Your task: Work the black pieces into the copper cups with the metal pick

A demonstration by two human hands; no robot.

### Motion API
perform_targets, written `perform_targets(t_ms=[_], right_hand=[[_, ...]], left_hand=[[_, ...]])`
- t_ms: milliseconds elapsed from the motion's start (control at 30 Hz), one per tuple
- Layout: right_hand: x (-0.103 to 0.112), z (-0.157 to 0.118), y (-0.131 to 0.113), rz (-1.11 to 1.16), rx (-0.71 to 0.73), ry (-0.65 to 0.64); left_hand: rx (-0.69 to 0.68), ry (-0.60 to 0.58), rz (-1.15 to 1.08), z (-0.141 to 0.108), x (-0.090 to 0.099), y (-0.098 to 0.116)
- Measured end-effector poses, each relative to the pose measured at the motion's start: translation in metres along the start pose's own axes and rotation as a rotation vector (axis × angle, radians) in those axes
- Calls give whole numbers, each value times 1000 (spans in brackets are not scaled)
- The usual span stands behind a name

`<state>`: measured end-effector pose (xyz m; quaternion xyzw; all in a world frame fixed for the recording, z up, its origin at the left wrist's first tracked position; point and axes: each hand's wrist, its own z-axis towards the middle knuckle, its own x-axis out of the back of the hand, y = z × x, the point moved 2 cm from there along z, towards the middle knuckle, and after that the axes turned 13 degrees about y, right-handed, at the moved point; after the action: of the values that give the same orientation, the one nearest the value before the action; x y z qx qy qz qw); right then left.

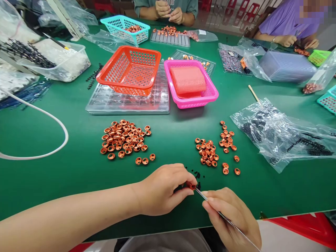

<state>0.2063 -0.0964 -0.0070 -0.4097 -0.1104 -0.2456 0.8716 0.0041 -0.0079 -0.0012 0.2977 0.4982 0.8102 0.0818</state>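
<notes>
Near the table's front edge, my left hand (165,189) pinches a small copper-coloured cup-shaped part (192,186) between thumb and fingers. My right hand (232,217) grips a thin metal rod-like tool (228,219), perhaps tweezers, whose tip meets the part's opening. Just beyond my fingers lie tiny black pieces (197,174). A large pile of similar copper-coloured parts (123,138) is on the left, each with a hole. Smaller groups of these parts (208,153) lie on the right, with several loose ones (226,140) beside them.
An orange basket (128,87) rests on stacked clear trays (126,105). Beside it, a pink basket (198,101) holds pink foam. Clear bags with black parts (275,133) lie right, a clear tub (70,66) left. Two people (168,14) work across the green table (78,175).
</notes>
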Motion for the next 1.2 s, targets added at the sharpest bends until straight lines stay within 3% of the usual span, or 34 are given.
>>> perform_targets(t_ms=[800,1200], right_hand=[[-2,6,-2,-42,10,-1],[-2,4,-2,-50,-7,13]], left_hand=[[-34,17,12,-3,-4,-6],[46,-27,8,3,1,1]])
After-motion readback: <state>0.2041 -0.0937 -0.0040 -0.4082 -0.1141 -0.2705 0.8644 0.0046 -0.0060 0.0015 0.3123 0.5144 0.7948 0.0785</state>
